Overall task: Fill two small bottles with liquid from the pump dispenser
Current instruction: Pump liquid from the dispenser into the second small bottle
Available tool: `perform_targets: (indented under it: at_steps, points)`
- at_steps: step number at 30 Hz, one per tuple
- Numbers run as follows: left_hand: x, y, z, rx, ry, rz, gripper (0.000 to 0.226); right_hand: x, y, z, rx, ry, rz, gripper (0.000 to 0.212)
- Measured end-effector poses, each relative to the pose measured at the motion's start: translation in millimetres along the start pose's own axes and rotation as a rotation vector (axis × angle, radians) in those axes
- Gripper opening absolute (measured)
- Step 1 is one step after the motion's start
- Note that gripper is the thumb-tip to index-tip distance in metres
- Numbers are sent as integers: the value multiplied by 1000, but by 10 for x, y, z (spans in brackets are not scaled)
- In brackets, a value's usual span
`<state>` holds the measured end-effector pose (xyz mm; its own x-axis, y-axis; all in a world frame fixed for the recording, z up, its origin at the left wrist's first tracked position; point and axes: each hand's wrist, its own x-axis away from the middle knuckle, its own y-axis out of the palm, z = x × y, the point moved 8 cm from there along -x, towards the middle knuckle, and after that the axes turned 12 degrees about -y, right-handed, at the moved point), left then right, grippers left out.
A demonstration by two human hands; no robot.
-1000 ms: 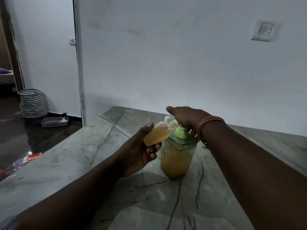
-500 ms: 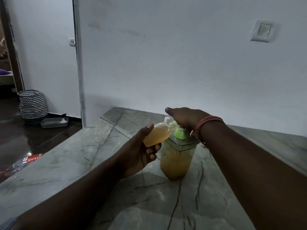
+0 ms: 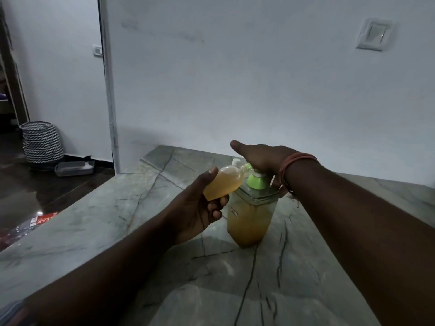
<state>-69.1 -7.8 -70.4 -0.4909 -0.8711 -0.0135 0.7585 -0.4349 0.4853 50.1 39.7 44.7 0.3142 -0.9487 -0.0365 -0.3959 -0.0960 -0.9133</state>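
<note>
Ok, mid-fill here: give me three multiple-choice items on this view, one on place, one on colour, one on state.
1. Where is the small clear bottle of amber liquid?
A. Lying on the floor
B. Held tilted at the dispenser's spout
C. Standing by the wall

2. What colour is the pump collar on the tall clear square dispenser?
A. Red
B. Black
C. Light green

3. What is the right hand doing?
A. Resting flat on the pump top
B. Gripping the small bottle
C. Hanging off the grey marble counter

Answers:
1 B: the left hand holds it slanted, neck at the spout.
2 C: the collar under the palm shows green.
3 A: its fingers lie straight over the pump.
</note>
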Motion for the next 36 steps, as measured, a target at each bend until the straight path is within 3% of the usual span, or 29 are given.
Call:
perform_targets:
  at_steps: [6,9,14,19,22,26,28,32,36]
  points:
    - [19,18,9,8,4,-5,58,22,-86,-32,56,22,3,85]
    - [1,13,9,-4,-4,1,56,-13,-34,20,-31,10,64,77]
    - [9,5,1,18,-4,12,65,41,-17,-47,-56,-19,-29,67]
    - [21,11,15,30,5,14,71,77,-138,100,-97,134,-79,77]
    - [14,5,18,43,5,14,71,-42,-199,128,-252,125,37,56]
    - [4,25,35,31,25,1,61,-120,-163,184,-180,97,132,37]
    - [-10,26,30,5,35,18,56,-161,-112,220,-192,89,148,34]
    - [-32,-15,26,-20,73,97,72,-263,-126,213,-45,19,177,33]
    - [-3,-45,45,-26,88,150,71,-255,-174,203,49,28,238,19]
